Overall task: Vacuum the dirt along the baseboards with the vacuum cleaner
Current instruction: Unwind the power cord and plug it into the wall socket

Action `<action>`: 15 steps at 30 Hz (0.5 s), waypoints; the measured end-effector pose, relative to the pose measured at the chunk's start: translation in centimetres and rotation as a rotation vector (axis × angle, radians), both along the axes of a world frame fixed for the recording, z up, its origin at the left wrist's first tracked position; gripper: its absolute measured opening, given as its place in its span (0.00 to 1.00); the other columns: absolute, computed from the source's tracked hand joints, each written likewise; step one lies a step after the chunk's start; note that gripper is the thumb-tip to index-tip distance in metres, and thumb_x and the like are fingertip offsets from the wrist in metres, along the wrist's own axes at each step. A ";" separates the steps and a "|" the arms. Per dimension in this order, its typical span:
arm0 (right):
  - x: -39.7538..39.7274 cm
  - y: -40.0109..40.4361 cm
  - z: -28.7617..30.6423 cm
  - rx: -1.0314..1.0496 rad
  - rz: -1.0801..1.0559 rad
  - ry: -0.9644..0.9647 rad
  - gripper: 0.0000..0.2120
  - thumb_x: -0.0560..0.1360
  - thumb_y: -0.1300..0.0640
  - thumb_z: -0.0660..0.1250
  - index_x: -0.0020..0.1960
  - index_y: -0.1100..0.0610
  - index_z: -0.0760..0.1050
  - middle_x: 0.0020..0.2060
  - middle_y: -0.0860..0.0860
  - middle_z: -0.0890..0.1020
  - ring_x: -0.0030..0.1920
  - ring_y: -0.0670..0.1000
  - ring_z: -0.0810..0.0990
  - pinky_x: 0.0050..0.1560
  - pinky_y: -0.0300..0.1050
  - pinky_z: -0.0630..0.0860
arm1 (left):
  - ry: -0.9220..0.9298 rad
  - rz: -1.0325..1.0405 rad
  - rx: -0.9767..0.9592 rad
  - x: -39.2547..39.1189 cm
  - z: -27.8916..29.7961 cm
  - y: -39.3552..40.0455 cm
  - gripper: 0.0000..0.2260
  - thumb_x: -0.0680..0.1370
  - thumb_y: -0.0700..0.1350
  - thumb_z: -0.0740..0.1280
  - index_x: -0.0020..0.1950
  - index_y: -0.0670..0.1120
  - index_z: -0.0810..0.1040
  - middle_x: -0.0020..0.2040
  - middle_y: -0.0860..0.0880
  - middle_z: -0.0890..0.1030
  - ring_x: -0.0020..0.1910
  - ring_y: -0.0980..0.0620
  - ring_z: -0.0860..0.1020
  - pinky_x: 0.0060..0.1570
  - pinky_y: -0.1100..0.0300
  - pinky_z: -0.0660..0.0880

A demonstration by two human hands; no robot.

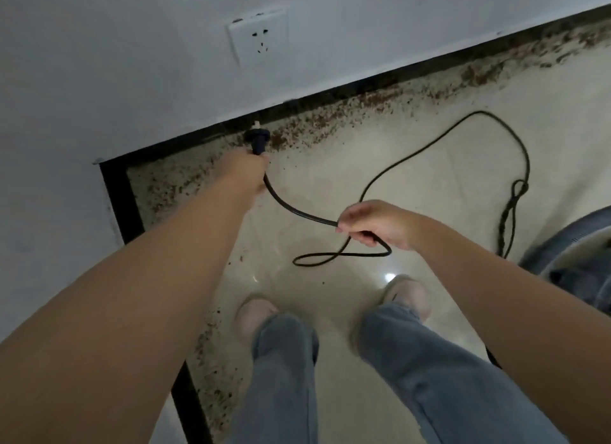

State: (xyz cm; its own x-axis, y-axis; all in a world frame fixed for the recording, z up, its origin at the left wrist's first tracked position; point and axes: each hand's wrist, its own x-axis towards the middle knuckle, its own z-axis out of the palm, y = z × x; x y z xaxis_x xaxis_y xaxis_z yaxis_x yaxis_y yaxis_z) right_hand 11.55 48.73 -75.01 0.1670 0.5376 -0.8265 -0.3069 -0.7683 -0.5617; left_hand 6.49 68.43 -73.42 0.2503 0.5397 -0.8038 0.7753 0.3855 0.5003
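Landmark for this entry: the wall socket (257, 37), a white plate set in the white wall (132, 63).

My left hand (246, 172) is stretched out below the socket, fingers wrapped round the black plug (257, 139) at its neck. The plug's head points up at the wall and sits in front of the black baseboard (363, 80), directly under the socket and clear of it; the prongs look pale, details blurred.

My right hand (373, 224) is lower and to the right of the socket, closed in a grip on the black cord (297, 210). Between my two hands the cord sags in a shallow curve. Past the right hand it drops into a small loop on the floor (429, 166), then swings out in a large loop right of the socket and runs down toward the vacuum cleaner (582, 245), of which only a grey rounded edge shows at the frame's right border.

Brown dirt (330, 123) lies in a thick band along the baseboard, from under the socket out to the far right, and down the left wall's baseboard as well.

My feet in pale shoes (408, 295) and blue jeans (284, 377) stand on the glossy tile, well below the socket.
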 end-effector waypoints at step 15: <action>13.8 8.7 -20.0 0.088 0.441 -0.551 0.09 0.77 0.54 0.65 0.40 0.56 0.76 0.31 0.52 0.73 0.31 0.49 0.70 0.34 0.40 0.69 | -0.487 -0.071 0.597 8.4 -21.0 1.8 0.04 0.80 0.42 0.61 0.50 0.43 0.74 0.39 0.49 0.75 0.45 0.50 0.75 0.50 0.57 0.73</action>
State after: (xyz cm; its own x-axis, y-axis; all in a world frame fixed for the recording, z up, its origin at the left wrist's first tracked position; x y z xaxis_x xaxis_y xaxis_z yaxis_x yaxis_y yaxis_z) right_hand 25.39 57.40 -95.05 0.2993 0.7125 -0.6346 0.3689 -0.6998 -0.6117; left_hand 14.94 70.18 -94.45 0.5509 0.8166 -0.1721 0.4275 -0.0991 0.8986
